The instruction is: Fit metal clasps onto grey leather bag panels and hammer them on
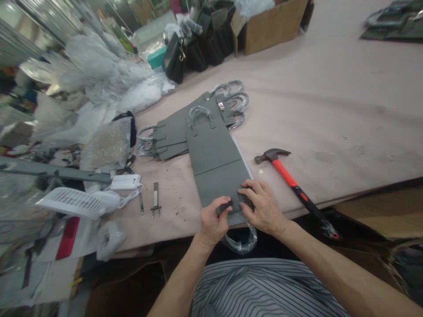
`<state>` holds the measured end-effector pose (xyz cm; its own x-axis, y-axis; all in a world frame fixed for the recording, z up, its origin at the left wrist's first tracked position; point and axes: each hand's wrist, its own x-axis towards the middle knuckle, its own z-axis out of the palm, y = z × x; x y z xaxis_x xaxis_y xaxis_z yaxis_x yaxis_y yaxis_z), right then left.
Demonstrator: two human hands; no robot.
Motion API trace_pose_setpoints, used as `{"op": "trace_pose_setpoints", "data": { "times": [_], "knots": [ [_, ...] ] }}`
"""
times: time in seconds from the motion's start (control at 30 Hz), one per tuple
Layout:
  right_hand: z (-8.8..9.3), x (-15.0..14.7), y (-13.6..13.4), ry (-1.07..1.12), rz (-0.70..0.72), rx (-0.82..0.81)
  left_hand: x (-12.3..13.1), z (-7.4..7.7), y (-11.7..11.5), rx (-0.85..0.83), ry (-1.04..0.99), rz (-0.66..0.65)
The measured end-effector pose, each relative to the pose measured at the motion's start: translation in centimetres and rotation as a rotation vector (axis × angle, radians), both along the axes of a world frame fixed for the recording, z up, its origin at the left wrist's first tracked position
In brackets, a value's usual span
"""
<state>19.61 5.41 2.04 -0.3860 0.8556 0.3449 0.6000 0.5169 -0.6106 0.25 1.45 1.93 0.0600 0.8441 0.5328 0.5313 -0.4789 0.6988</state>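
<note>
A long grey-green bag panel (216, 154) lies flat near the table's front edge, a plastic-wrapped handle at each end. Over its near end, my left hand (214, 220) is closed around a small dark piece, pinched between thumb and finger. My right hand (261, 204) rests on the panel's right edge with its fingers bent and apart; a dark bit lies by its fingertips, too small to name. More grey panels (175, 130) with wrapped handles are stacked beneath and beyond. To the right lies a claw hammer (286, 174) with a red and black grip.
A small pronged metal tool (156, 200) and a white fan-like device (79, 201) are at the left. Clear plastic bags (109, 88) pile up behind them. Dark bags (198, 48) and a cardboard box (274, 26) stand at the back of the table (324, 105).
</note>
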Motion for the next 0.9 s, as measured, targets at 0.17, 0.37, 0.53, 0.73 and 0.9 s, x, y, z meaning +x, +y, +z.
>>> {"op": "trace_pose_setpoints", "data": {
  "times": [0.17, 0.37, 0.53, 0.73, 0.9],
  "knots": [
    [0.0, 0.0, -0.1, -0.005, -0.002, -0.006, 0.2, 0.3, 0.2, -0.007, 0.051, 0.047],
    [-0.1, 0.0, -0.1, -0.004, -0.009, -0.005, 0.8, 0.6, 0.2, 0.006, 0.085, 0.091],
    [-0.1, 0.0, -0.2, -0.016, -0.005, 0.011, 1.1, 0.8, 0.2, -0.031, 0.100, 0.119],
    [0.1, 0.0, -0.3, -0.022, -0.002, 0.027, 1.4, 0.5, 0.1, -0.014, 0.112, 0.127],
    [-0.2, 0.1, -0.4, -0.022, -0.005, 0.034, 1.2, 0.4, -0.1, 0.023, 0.122, 0.140]
  ]
}}
